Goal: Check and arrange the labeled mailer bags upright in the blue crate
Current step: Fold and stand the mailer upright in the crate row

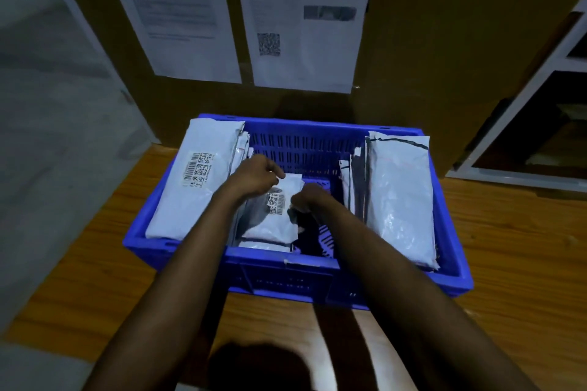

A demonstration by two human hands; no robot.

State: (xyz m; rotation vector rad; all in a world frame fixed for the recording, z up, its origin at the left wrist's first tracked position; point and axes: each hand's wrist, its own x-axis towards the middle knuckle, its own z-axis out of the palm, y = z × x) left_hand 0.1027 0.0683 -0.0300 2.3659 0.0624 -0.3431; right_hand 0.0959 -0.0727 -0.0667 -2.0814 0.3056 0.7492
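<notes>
1. Toward the middle of the blue crate [286,259], a little left of centre: labeled mailer bag [270,228], tilted rather than upright, label [275,202] facing up, lower end down among other bags by the near wall.
2. Gripped at the far edge by the left hand [254,174], fingers [276,173] curled over it; pinched at the right edge by the right hand [313,200], curled the same way.
3. Likely to slump flat on release: open gap to the right, nothing close there to prop it.
4. Slick film and a thin-edge hold only; could slide out of the pinch if lifted fast or twisted.
5. Leaning outward over the left rim, not upright: left stack [190,187]. Could tip further or spill toward the bench [508,263] if nudged by a forearm or by the held bag pressed against it.
6. Standing on edge along the right wall, well apart: right stack [400,194]. Could fan inward into the gap if bumped.
7. Dim light, small codes; easy to misread the label, or to set it hidden against a neighbour.
</notes>
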